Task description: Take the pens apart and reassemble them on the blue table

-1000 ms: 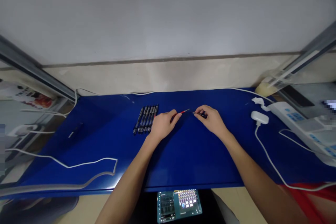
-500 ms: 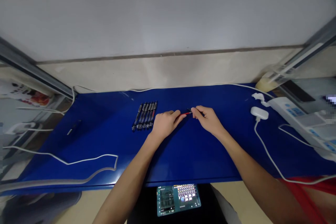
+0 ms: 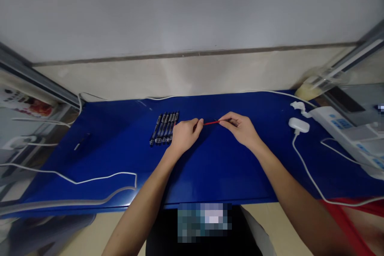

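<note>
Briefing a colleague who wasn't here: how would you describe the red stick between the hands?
On the long blue tabletop, find the row of black pens. Just right of them, the left hand and right hand face each other. Between them runs a thin red stick, held up, unlike the dark pens lying flat.

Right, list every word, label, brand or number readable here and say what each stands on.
Nothing can be read.
Black pens: barrel print too small.
White device with blue keys: key markings too small.
Printed sheet: too blurred.
Pixelated patch: unreadable.
</note>
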A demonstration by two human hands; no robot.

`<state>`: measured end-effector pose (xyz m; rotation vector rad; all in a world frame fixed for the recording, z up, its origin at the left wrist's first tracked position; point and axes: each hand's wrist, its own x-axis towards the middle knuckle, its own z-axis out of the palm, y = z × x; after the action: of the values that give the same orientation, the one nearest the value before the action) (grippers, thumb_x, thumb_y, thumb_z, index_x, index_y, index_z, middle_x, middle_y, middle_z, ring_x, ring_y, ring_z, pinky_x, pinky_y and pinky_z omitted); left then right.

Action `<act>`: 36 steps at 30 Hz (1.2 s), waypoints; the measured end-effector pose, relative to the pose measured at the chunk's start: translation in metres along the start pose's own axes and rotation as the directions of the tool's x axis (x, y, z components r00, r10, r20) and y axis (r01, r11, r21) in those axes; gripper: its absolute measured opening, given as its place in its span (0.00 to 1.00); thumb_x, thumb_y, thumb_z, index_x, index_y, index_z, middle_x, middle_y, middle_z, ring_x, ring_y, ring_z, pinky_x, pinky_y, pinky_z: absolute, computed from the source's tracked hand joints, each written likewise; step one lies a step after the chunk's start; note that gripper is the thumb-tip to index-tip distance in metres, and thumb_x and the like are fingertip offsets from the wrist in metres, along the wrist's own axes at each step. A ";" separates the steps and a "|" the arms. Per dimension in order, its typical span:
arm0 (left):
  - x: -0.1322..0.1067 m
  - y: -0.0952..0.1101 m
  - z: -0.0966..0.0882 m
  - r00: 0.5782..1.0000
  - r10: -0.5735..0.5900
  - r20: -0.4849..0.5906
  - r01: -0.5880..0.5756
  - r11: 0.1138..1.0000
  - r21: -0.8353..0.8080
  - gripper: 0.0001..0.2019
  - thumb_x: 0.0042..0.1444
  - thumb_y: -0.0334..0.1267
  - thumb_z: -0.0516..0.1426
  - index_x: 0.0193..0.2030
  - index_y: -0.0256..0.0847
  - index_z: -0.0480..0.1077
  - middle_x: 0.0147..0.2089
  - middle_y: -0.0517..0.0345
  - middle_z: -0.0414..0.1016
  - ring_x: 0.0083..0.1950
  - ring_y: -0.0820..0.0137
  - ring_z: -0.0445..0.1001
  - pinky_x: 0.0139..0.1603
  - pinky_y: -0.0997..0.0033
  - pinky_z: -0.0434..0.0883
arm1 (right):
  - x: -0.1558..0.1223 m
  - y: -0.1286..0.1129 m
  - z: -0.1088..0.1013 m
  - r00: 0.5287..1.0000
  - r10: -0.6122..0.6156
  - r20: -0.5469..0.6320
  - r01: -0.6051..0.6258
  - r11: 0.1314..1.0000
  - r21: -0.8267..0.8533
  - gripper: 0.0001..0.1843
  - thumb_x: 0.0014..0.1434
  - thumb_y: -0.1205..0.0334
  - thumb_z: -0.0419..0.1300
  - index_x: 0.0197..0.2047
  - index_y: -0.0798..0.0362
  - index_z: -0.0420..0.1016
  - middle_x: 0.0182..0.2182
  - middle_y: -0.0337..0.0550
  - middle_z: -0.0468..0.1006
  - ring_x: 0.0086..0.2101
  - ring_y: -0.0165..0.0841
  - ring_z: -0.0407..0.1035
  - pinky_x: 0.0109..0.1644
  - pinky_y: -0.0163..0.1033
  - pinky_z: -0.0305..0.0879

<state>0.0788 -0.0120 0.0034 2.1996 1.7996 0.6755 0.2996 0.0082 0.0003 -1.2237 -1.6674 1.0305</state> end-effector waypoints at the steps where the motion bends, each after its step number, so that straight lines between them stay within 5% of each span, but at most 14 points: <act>1: 0.000 -0.001 -0.001 1.000 -0.009 -0.001 0.009 1.000 -0.023 0.25 0.70 0.51 0.44 0.25 0.41 0.67 0.22 0.59 0.68 0.23 0.72 0.63 0.28 0.70 0.47 | 0.000 0.001 -0.001 1.000 -0.002 -0.004 0.002 1.000 0.009 0.08 0.60 0.54 0.66 0.38 0.49 0.80 0.32 0.40 0.79 0.31 0.32 0.71 0.38 0.40 0.64; 8: 0.001 -0.004 0.001 0.997 -0.058 -0.046 0.053 0.992 -0.112 0.25 0.69 0.51 0.45 0.23 0.41 0.63 0.20 0.62 0.62 0.21 0.74 0.58 0.28 0.69 0.47 | -0.002 -0.005 -0.003 1.000 -0.023 -0.020 0.022 1.000 -0.016 0.10 0.60 0.52 0.65 0.35 0.49 0.81 0.32 0.41 0.81 0.32 0.34 0.73 0.39 0.40 0.65; 14: 0.002 -0.005 0.002 0.997 -0.054 -0.046 0.048 0.991 -0.128 0.24 0.69 0.50 0.45 0.23 0.41 0.61 0.19 0.63 0.60 0.21 0.74 0.56 0.29 0.69 0.47 | -0.004 -0.007 -0.002 1.000 0.019 0.014 -0.018 0.997 -0.079 0.24 0.67 0.47 0.56 0.25 0.51 0.78 0.23 0.40 0.77 0.28 0.33 0.72 0.37 0.41 0.65; 19: 0.003 -0.005 0.001 0.997 -0.067 -0.049 0.060 0.989 -0.134 0.24 0.69 0.49 0.46 0.23 0.41 0.62 0.19 0.63 0.59 0.21 0.74 0.55 0.29 0.69 0.47 | -0.001 -0.001 0.001 0.998 -0.059 -0.024 0.059 0.998 0.004 0.10 0.59 0.52 0.66 0.36 0.49 0.81 0.33 0.41 0.81 0.34 0.35 0.74 0.41 0.42 0.67; 26: 0.002 -0.007 0.000 0.997 -0.056 -0.048 0.048 0.988 -0.146 0.25 0.69 0.50 0.45 0.22 0.41 0.62 0.19 0.62 0.60 0.22 0.74 0.55 0.29 0.69 0.48 | -0.005 -0.010 0.001 1.000 0.017 -0.010 -0.017 0.997 -0.078 0.23 0.65 0.46 0.58 0.25 0.51 0.79 0.22 0.42 0.78 0.26 0.33 0.72 0.35 0.41 0.66; 32: 0.003 -0.008 0.001 0.996 -0.075 -0.052 0.066 0.986 -0.152 0.24 0.68 0.48 0.45 0.22 0.41 0.60 0.19 0.63 0.59 0.22 0.74 0.54 0.29 0.69 0.47 | -0.002 -0.004 0.002 0.995 -0.075 -0.058 0.078 0.996 0.051 0.10 0.57 0.53 0.68 0.38 0.49 0.81 0.35 0.42 0.82 0.35 0.35 0.75 0.42 0.42 0.69; 36: 0.003 -0.007 0.002 0.997 -0.059 -0.056 0.049 0.985 -0.164 0.24 0.69 0.48 0.45 0.22 0.41 0.59 0.19 0.63 0.58 0.22 0.74 0.54 0.29 0.69 0.47 | -0.004 -0.008 -0.001 0.999 -0.023 -0.027 0.022 0.999 -0.036 0.16 0.62 0.49 0.63 0.30 0.50 0.81 0.27 0.41 0.80 0.29 0.34 0.74 0.37 0.41 0.67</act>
<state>0.0741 -0.0078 -0.0005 2.0383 1.7585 0.8531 0.2987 0.0029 0.0071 -1.2348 -1.6810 0.9698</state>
